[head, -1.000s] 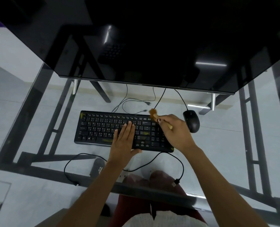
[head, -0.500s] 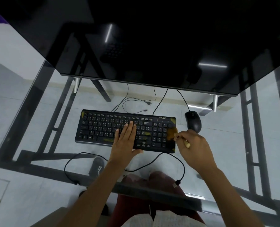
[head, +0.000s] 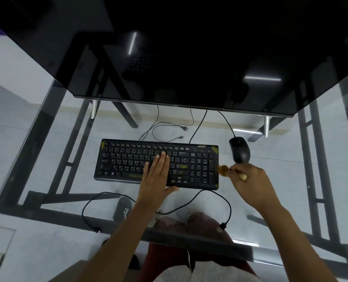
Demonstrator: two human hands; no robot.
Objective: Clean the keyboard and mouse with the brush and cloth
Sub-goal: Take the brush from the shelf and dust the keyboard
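Observation:
A black keyboard (head: pixel 128 159) lies on the glass desk (head: pixel 46 180) below the monitor. My left hand (head: pixel 156 176) lies flat on its middle keys with straight fingers. My right hand (head: pixel 250 182) grips a small brush (head: pixel 223 170) with brown bristles and a pale wooden handle. The bristles sit just off the keyboard's right edge, below the black mouse (head: pixel 240 152). No cloth is in view.
A large dark monitor (head: pixel 189 58) overhangs the back of the desk. A loose black cable (head: pixel 228 208) loops along the front edge, and other cables run behind the keyboard. Through the glass I see the desk frame, my legs and a slipper.
My right hand has swept the brush from the keyboard's top middle, over the number pad, to just past its right edge. My left hand has stayed flat on the keys.

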